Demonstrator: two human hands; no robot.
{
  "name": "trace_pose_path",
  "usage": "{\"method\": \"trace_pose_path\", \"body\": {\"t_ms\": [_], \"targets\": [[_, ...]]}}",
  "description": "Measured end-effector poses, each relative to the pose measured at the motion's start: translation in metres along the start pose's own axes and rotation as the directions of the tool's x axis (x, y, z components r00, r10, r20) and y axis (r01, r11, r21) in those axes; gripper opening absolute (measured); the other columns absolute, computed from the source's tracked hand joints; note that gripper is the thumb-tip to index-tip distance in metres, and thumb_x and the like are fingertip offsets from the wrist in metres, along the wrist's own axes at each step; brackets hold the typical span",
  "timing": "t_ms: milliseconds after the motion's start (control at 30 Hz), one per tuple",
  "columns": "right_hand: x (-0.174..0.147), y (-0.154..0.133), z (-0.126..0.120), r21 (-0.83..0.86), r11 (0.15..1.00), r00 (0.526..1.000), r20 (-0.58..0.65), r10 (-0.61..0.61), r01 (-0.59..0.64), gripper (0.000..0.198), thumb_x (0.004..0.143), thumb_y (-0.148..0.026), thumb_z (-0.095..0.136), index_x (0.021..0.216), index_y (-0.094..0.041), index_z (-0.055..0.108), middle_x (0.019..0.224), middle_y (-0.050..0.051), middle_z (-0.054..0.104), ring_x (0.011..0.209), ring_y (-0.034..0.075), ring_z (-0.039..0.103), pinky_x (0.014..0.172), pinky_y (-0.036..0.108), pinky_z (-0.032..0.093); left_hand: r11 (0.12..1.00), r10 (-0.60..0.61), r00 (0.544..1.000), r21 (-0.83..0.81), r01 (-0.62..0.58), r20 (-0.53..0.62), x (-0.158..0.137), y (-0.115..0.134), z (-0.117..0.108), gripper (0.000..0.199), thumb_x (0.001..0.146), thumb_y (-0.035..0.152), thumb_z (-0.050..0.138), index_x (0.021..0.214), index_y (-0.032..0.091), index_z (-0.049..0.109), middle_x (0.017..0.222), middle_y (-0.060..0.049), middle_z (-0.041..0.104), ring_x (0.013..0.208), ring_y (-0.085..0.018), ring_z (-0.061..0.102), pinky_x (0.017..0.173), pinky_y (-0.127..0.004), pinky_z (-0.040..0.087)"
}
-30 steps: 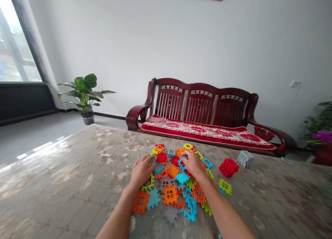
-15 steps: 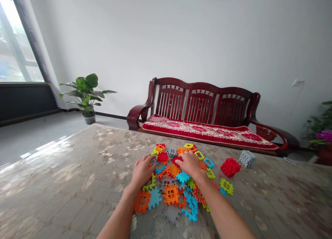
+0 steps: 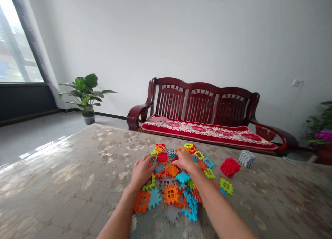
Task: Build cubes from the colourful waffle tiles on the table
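A heap of flat plastic interlocking tiles with notched edges, in orange, blue, grey, red and lime, lies on the table. At its left edge rests my left hand (image 3: 142, 170), open, its fingers stretched by a lime frame tile (image 3: 149, 184). My right hand (image 3: 186, 162) reaches into the heap's far middle, thumb and fingers closed about a red interlocking tile (image 3: 175, 160), mostly hidden by the hand. Just in front of the thumb is an orange tile (image 3: 172, 170). Left of it lies another red tile (image 3: 162, 158). Nearer me are an orange window tile (image 3: 171, 194) and a blue tile (image 3: 183, 177).
Right of the heap sit a red cube (image 3: 230, 167) and a grey cube (image 3: 247, 158) of stacked tiles. A lime window tile (image 3: 226, 186) lies nearer. Beyond the patterned tablecloth (image 3: 103, 163) stand a wooden bench (image 3: 199, 104) and a potted plant (image 3: 89, 118).
My right hand has shifted slightly left, and the red patch at its fingertips with it. The orange tile in front has slid a little left. My left hand has stayed put.
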State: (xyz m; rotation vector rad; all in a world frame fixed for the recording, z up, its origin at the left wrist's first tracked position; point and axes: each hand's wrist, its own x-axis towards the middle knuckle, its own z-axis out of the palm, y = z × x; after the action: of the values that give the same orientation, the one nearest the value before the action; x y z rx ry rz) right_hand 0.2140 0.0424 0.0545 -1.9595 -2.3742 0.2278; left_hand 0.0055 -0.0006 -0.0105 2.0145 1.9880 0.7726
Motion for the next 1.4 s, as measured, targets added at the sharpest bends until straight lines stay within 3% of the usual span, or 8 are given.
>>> {"method": "trace_pose_path", "body": {"t_ms": [233,433,733,833,967,1033,1233,1400], "targets": [[0.001,0.003,0.002,0.047,0.999,1.000,0.009,0.003,-0.004,0.024,0.077,-0.030,0.068,0.099,-0.021,0.071,0.111,0.009,0.069,0.106,0.022,0.063,0.084,0.028,0.046,1.000,-0.015,1.000,0.009,0.015,0.009,-0.001,0.002,-0.002,0.043,0.087,0.031,0.050,0.129,0.029,0.060,0.140,-0.006,0.058,0.130,-0.020,0.051,0.112,-0.041,0.032],[0.001,0.003,0.000,0.048,0.999,0.999,0.035,0.002,-0.004,0.032,0.074,-0.027,0.071,0.105,-0.018,0.069,0.115,0.015,0.067,0.108,0.027,0.063,0.083,0.031,0.047,1.000,-0.011,1.000,0.003,0.011,0.010,-0.001,0.002,-0.002,0.042,0.087,0.031,0.050,0.128,0.030,0.060,0.139,-0.005,0.059,0.130,-0.020,0.051,0.112,-0.040,0.032],[0.004,0.012,-0.001,0.152,0.988,0.999,0.022,-0.025,0.021,0.034,0.061,-0.030,0.080,0.092,-0.020,0.069,0.108,0.007,0.066,0.101,0.020,0.063,0.079,0.024,0.046,1.000,-0.002,1.000,-0.001,0.002,-0.002,-0.001,0.001,-0.001,0.043,0.086,0.030,0.051,0.128,0.029,0.061,0.139,-0.005,0.059,0.130,-0.022,0.051,0.112,-0.043,0.032],[0.007,0.015,0.001,0.209,0.977,1.000,-0.017,-0.025,0.028,0.032,0.058,-0.028,0.080,0.087,-0.020,0.069,0.106,0.005,0.066,0.096,0.019,0.063,0.077,0.024,0.045,1.000,0.002,1.000,0.000,-0.002,-0.003,-0.001,0.000,0.000,0.043,0.087,0.030,0.050,0.128,0.029,0.061,0.139,-0.005,0.059,0.130,-0.022,0.052,0.113,-0.043,0.032],[0.011,0.019,0.001,0.309,0.949,0.996,-0.080,-0.038,0.061,0.014,0.066,-0.015,0.067,0.079,-0.020,0.067,0.086,0.001,0.070,0.082,0.016,0.064,0.069,0.022,0.043,1.000,0.001,1.000,-0.004,-0.001,-0.007,-0.001,0.000,0.000,0.042,0.087,0.030,0.050,0.127,0.029,0.061,0.138,-0.005,0.060,0.129,-0.021,0.052,0.113,-0.042,0.032],[0.012,0.023,0.000,0.359,0.930,0.992,-0.118,-0.045,0.085,0.015,0.067,-0.010,0.060,0.076,-0.020,0.066,0.079,-0.001,0.070,0.076,0.014,0.064,0.065,0.021,0.042,1.000,-0.005,1.000,-0.004,0.005,-0.001,-0.001,0.000,0.000,0.041,0.087,0.030,0.051,0.127,0.029,0.061,0.138,-0.006,0.059,0.129,-0.021,0.052,0.113,-0.042,0.032],[-0.001,0.056,-0.006,0.476,0.865,0.962,-0.271,-0.024,0.156,0.023,0.072,-0.011,0.047,0.084,-0.021,0.063,0.082,0.000,0.071,0.077,0.016,0.065,0.068,0.023,0.046,1.000,-0.011,1.000,0.000,0.011,0.003,-0.001,0.003,-0.003,0.042,0.087,0.031,0.050,0.127,0.029,0.061,0.138,-0.005,0.060,0.128,-0.023,0.053,0.113,-0.043,0.032],[-0.027,0.099,0.008,0.647,0.728,0.926,-0.374,0.043,0.228,0.021,0.067,-0.012,0.046,0.080,-0.021,0.059,0.092,0.003,0.071,0.082,0.017,0.068,0.077,0.026,0.050,1.000,-0.011,1.000,0.008,0.011,0.000,-0.001,0.003,-0.003,0.042,0.087,0.031,0.050,0.127,0.029,0.061,0.138,-0.005,0.059,0.129,-0.022,0.053,0.113,-0.043,0.032]]}}
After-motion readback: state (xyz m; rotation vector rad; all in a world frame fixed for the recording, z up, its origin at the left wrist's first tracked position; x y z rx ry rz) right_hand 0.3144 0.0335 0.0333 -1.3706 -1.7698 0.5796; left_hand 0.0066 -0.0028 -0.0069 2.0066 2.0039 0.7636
